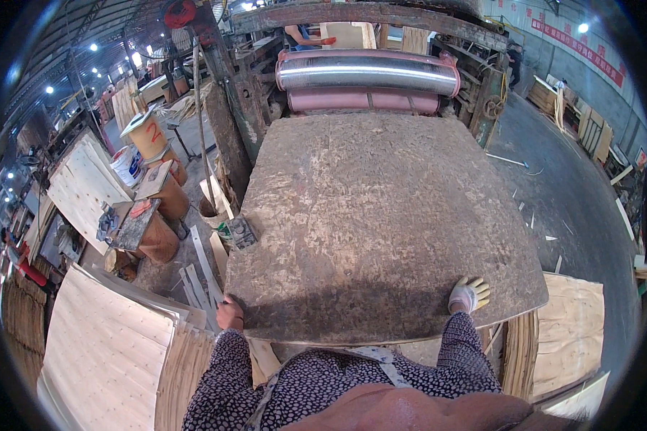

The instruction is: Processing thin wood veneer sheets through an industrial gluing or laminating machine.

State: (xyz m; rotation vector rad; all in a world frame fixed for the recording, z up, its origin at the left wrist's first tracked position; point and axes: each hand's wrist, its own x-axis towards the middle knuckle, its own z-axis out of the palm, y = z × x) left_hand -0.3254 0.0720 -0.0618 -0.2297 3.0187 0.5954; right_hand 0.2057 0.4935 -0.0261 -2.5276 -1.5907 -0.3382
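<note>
My left hand (229, 314) is bare and curled shut on the near left edge of the big brown sheet (381, 223), and my right hand (469, 294), in a white and yellow glove, lies on the near right edge with its fingers spread, so I cannot tell if it grips. The sheet lies flat on the table in front of me, and its far end touches the shiny roller (366, 70) of the machine. I think I am holding the sheet at the roller, and the next move needs both hands to stay even. To my left stand a tan bucket (148, 135) with a red mark and a white bucket (128, 165). A long red sign (575, 49) hangs on the far right wall.
</note>
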